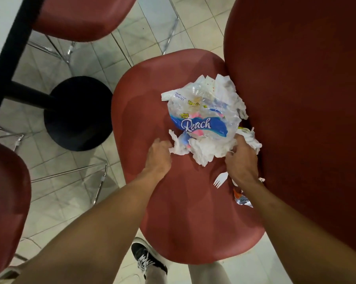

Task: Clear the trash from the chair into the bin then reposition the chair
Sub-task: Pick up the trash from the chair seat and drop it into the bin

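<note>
On the red chair seat (173,201), against its backrest: crumpled Reach plastic wrapper (201,119), light, slippery, springy; tissue wads (205,148), soft; white plastic fork (218,181), stiff. Left hand (158,154) and right hand (241,158) curl onto tissue edges. Best scooped from beneath.

At ten o'clock a white desk (0,25) with a black edge stands on a black pedestal base (78,113). Red chairs sit at twelve (80,15) and eight (5,201). A black sneaker (147,261) rests on the tiled floor (56,201) at six.
</note>
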Demonstrator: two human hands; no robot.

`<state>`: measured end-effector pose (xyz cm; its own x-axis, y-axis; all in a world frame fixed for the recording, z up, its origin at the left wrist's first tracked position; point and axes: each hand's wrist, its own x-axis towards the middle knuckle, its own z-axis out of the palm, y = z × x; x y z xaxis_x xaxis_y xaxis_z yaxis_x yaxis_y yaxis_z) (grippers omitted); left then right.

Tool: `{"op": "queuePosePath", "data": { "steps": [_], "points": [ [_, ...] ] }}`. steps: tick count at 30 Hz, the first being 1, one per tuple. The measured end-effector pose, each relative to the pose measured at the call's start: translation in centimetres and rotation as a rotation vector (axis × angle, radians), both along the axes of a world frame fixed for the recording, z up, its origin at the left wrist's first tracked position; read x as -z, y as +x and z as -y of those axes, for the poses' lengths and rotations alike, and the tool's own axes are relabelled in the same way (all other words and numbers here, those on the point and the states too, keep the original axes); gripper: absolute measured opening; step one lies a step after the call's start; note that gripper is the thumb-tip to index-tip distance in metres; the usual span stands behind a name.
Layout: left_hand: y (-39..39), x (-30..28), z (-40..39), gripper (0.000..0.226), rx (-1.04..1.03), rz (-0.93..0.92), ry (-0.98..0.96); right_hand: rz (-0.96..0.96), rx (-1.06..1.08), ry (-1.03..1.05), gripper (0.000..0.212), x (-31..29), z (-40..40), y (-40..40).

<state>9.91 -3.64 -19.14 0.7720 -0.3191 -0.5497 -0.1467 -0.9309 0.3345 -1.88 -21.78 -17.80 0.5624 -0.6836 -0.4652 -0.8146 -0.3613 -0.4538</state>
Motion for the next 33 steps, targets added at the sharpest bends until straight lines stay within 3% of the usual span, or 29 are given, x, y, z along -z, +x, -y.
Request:
{"op": "queuePosePath", "data": {
  "steps": [8, 18, 33],
  "points": [
    [-2.2, -5.1, -2.4, 0.018, -0.086, 0.048, -0.087, 0.042, 0.051, 0.052, 0.065, -5.7, -2.3, -2.4],
    [-8.5, -13.7, -8.5, 0.019, -0.163, 0.095, -0.147, 0.110, -0.105, 0.038, 0.029, -13.6, -10.8, -5.4],
    [-16.5, -21.3, -27.9, 0.026, -0.362, 0.141, -0.185, 0.246, -0.334, 0.078, 0.028, -22.1, -30.6, -9.3]
  ]
}}
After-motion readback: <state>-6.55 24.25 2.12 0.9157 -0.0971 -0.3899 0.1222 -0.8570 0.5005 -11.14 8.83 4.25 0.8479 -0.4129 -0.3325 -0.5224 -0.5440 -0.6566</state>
